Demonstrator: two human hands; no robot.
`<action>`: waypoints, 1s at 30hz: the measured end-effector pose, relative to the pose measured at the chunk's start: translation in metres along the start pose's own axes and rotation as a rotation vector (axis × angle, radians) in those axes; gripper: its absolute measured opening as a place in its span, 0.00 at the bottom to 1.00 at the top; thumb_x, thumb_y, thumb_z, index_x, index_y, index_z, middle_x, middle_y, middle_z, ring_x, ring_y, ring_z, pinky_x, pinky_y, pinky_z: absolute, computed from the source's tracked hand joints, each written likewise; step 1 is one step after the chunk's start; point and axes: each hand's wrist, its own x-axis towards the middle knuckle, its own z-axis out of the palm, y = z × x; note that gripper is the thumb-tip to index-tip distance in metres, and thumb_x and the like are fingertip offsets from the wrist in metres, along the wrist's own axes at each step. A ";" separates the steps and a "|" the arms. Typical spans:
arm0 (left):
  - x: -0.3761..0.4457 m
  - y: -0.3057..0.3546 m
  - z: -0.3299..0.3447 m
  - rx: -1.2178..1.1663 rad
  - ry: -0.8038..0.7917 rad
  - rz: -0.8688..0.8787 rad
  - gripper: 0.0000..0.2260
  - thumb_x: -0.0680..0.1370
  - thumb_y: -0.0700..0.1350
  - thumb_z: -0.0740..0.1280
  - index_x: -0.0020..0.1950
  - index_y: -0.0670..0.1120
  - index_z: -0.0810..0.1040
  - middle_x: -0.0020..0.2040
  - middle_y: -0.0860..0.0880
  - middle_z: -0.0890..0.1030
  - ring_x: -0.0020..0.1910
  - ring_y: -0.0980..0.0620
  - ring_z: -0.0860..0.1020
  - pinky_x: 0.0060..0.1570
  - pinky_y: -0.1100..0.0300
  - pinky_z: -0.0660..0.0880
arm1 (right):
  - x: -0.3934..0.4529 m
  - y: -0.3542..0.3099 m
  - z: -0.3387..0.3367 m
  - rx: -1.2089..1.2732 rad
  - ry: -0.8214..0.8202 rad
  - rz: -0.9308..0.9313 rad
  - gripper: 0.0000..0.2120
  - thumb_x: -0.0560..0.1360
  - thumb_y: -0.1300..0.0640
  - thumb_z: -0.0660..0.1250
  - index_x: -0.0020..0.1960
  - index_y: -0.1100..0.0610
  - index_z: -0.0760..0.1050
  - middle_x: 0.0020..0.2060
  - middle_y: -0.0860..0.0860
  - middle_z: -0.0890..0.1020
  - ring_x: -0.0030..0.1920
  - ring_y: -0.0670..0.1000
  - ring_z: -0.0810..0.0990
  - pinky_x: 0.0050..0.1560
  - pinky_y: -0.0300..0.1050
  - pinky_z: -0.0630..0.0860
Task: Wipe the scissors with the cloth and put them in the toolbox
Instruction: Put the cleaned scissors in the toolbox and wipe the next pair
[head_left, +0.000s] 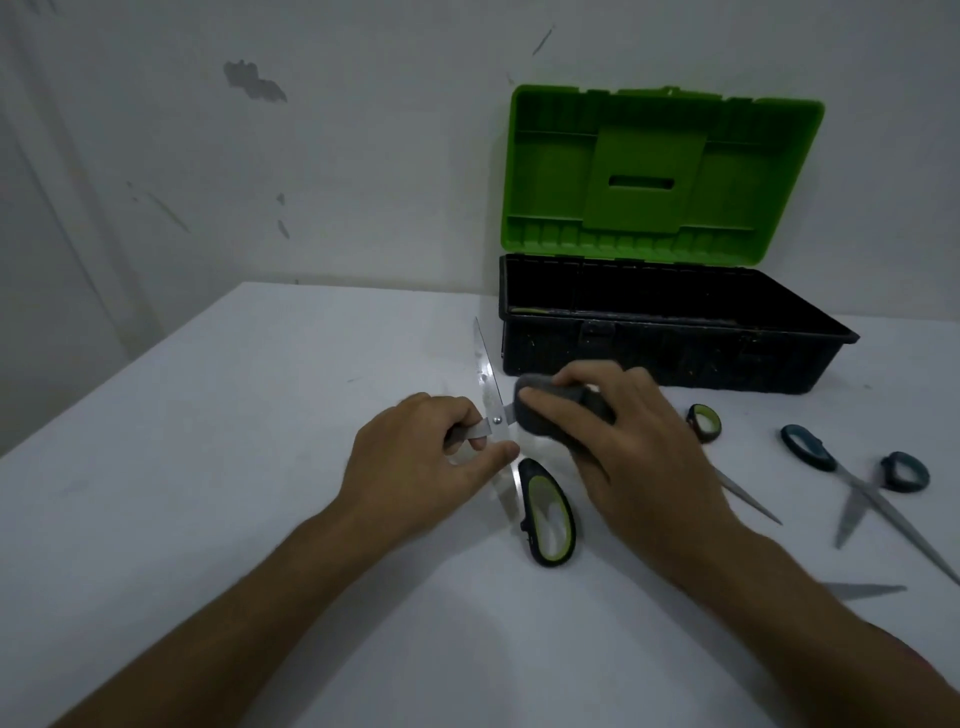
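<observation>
Grey cloth (558, 410) pinched in my right hand (623, 447) should stroke tipward along the scissors (491, 400) my left hand (426, 457) pinches steady.

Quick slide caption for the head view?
Left hand steadies open scissors while right hand wipes them with cloth; toolbox open behind.

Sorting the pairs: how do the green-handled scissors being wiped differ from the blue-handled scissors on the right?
The green-handled scissors have black and lime handles; the blue-handled scissors have teal ones. The green pair is held by the left hand and touched by the cloth; the blue pair lies untouched. Both lie open on the table.
</observation>
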 end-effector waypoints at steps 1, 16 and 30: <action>-0.001 0.000 0.000 0.009 0.009 0.010 0.17 0.71 0.66 0.66 0.31 0.57 0.66 0.30 0.56 0.71 0.34 0.60 0.70 0.32 0.64 0.61 | 0.000 -0.003 0.003 0.019 -0.031 -0.024 0.20 0.72 0.60 0.69 0.63 0.56 0.78 0.58 0.58 0.77 0.48 0.57 0.75 0.43 0.49 0.77; 0.001 0.003 -0.002 -0.100 -0.100 -0.056 0.18 0.72 0.63 0.67 0.32 0.53 0.68 0.32 0.50 0.73 0.34 0.54 0.71 0.34 0.60 0.66 | 0.002 0.022 -0.017 -0.010 0.083 0.298 0.25 0.72 0.64 0.69 0.68 0.58 0.71 0.60 0.58 0.70 0.55 0.58 0.71 0.46 0.47 0.75; -0.001 0.010 -0.002 -0.193 -0.107 -0.104 0.16 0.72 0.61 0.67 0.35 0.50 0.71 0.31 0.52 0.72 0.30 0.56 0.69 0.34 0.60 0.68 | 0.002 0.030 -0.019 0.010 0.149 0.350 0.34 0.69 0.70 0.71 0.72 0.55 0.68 0.69 0.59 0.69 0.58 0.60 0.70 0.58 0.40 0.64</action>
